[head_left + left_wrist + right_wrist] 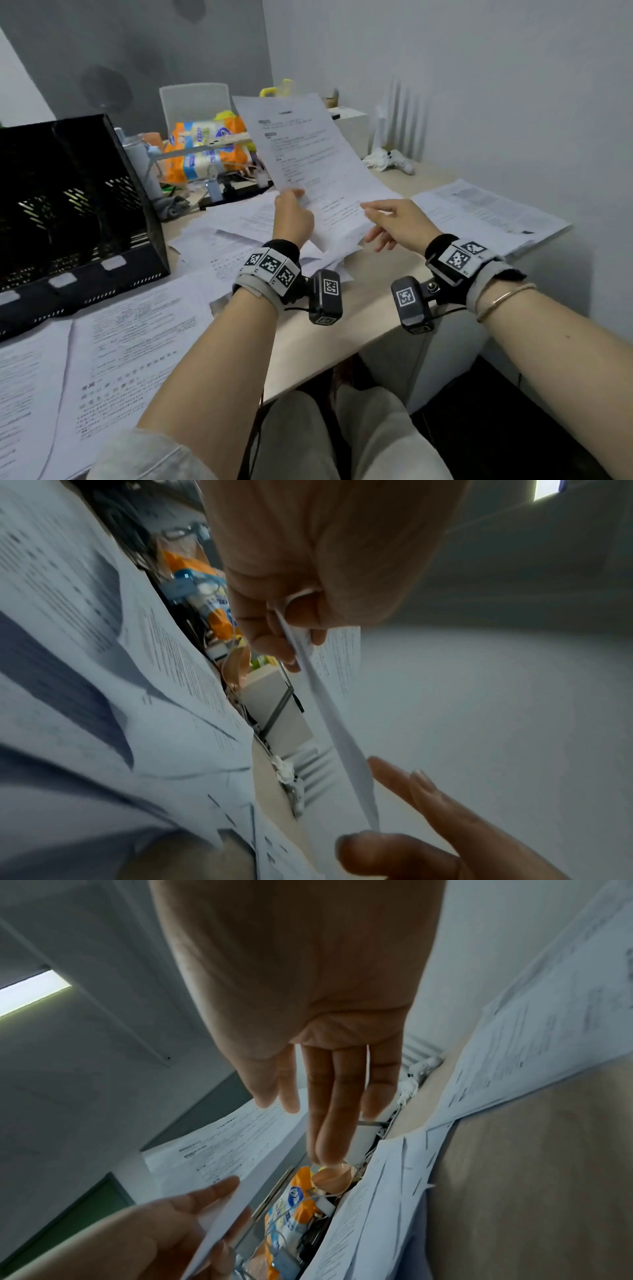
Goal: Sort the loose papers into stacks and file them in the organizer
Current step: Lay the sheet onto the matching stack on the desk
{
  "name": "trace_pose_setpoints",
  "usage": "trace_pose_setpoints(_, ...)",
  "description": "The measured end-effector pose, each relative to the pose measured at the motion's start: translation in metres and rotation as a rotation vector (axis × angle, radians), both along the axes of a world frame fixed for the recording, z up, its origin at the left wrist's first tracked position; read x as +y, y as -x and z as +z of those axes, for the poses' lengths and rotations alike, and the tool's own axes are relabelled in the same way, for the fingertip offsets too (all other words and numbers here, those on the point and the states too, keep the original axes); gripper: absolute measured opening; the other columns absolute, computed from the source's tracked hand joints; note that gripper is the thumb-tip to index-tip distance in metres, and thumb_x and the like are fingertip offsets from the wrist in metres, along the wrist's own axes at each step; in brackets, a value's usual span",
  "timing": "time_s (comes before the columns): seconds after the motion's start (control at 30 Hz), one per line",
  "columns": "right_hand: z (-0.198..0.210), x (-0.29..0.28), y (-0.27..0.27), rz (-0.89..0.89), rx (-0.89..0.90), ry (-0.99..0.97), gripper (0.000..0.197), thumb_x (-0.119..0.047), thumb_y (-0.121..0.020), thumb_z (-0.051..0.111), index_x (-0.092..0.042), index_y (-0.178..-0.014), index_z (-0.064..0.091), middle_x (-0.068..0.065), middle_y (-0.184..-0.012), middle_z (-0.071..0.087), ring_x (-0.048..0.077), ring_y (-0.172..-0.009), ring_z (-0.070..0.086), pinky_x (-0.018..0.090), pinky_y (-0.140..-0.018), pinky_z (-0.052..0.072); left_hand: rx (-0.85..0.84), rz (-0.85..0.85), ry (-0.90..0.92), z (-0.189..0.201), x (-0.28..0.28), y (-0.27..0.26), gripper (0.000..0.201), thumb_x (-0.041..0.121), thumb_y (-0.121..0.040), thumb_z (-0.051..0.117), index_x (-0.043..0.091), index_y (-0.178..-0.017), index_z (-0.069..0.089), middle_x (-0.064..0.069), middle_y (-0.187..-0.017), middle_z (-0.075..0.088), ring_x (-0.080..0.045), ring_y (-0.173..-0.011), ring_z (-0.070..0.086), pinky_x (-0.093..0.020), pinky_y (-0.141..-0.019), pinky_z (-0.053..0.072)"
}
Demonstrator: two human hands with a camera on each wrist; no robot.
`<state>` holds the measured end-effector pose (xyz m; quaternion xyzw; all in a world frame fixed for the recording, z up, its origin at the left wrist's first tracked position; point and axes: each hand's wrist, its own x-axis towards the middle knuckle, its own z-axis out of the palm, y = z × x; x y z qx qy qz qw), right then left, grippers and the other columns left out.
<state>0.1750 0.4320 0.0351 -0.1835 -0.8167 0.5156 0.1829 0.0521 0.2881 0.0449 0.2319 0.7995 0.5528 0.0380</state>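
Note:
My left hand (294,200) holds one printed sheet (308,154) up above the table, pinching its lower left edge between thumb and fingers (274,639). The sheet (337,723) shows edge-on in the left wrist view. My right hand (376,222) is open with straight fingers (334,1110) at the sheet's (232,1148) lower right corner; I cannot tell whether it touches. A pile of loose papers (233,236) lies under both hands. The black mesh organizer (75,205) stands at the left with empty slots.
A paper stack (486,212) lies at the right by the wall, and more printed sheets (113,349) lie at the front left. Behind are an orange-and-blue package (202,150), a white chair (195,102) and a white box (351,128). The table edge (342,353) runs below my wrists.

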Motion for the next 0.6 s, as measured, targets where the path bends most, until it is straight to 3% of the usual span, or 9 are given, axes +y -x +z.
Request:
trace_pose_setpoints(0.1, -0.003, 0.016, -0.010, -0.042, 0.008, 0.047, 0.031, -0.025, -0.096, 0.052, -0.016, -0.126, 0.056, 0.010, -0.091, 0.069, 0.018, -0.056, 0.064, 0.024, -0.052, 0.046, -0.005, -0.049, 0.005, -0.001, 0.024, -0.007, 0.049, -0.015, -0.083, 0.032, 0.001, -0.129, 0.042, -0.016, -0.137, 0.037, -0.027, -0.126, 0.040, -0.027, -0.105, 0.033)
trace_pose_setpoints(0.2, -0.007, 0.035, -0.020, -0.134, 0.028, 0.005, 0.029, -0.022, -0.094, 0.054, -0.012, -0.121, 0.059, 0.005, -0.112, 0.063, 0.017, -0.069, 0.069, 0.025, -0.060, 0.050, -0.015, -0.135, 0.037, -0.004, 0.046, -0.015, 0.051, -0.012, -0.086, 0.033, 0.004, -0.134, 0.039, -0.013, -0.140, 0.036, -0.025, -0.129, 0.038, -0.026, -0.105, 0.033)
trace_pose_setpoints(0.27, -0.010, 0.049, -0.027, -0.187, 0.044, 0.001, 0.022, -0.021, -0.093, 0.056, -0.012, -0.113, 0.063, 0.004, -0.110, 0.064, 0.016, -0.073, 0.069, 0.025, -0.062, 0.051, -0.011, -0.200, 0.074, -0.007, 0.062, -0.022, 0.053, -0.011, -0.086, 0.035, 0.006, -0.137, 0.037, -0.011, -0.142, 0.036, -0.024, -0.131, 0.037, -0.025, -0.104, 0.035)
trace_pose_setpoints(0.37, -0.011, 0.068, -0.039, -0.280, 0.079, 0.005, 0.015, -0.014, -0.091, 0.060, -0.008, -0.103, 0.066, 0.008, -0.104, 0.066, 0.015, -0.069, 0.070, 0.024, -0.062, 0.054, -0.013, -0.293, 0.112, -0.009, 0.084, -0.034, 0.057, -0.010, -0.084, 0.038, 0.008, -0.138, 0.036, -0.010, -0.143, 0.037, -0.025, -0.128, 0.041, -0.036, -0.101, 0.044)
trace_pose_setpoints(0.5, -0.017, 0.096, -0.052, -0.431, 0.079, -0.026, 0.020, -0.003, -0.088, 0.059, -0.008, -0.106, 0.067, 0.008, -0.108, 0.058, 0.006, -0.050, 0.066, 0.016, -0.061, 0.056, -0.043, -0.353, 0.112, -0.017, 0.105, -0.044, 0.059, -0.007, -0.082, 0.045, 0.010, -0.138, 0.036, -0.010, -0.140, 0.040, -0.029, -0.124, 0.046, -0.044, -0.102, 0.044)
trace_pose_setpoints(0.6, -0.023, 0.111, -0.061, -0.501, 0.064, -0.008, 0.024, 0.000, -0.088, 0.057, -0.011, -0.108, 0.066, 0.007, -0.115, 0.055, 0.010, -0.051, 0.067, 0.019, -0.063, 0.057, -0.008, -0.368, 0.142, -0.024, 0.119, -0.050, 0.057, -0.002, -0.084, 0.052, 0.009, -0.138, 0.036, -0.012, -0.138, 0.041, -0.031, -0.114, 0.054, -0.043, -0.098, 0.047)
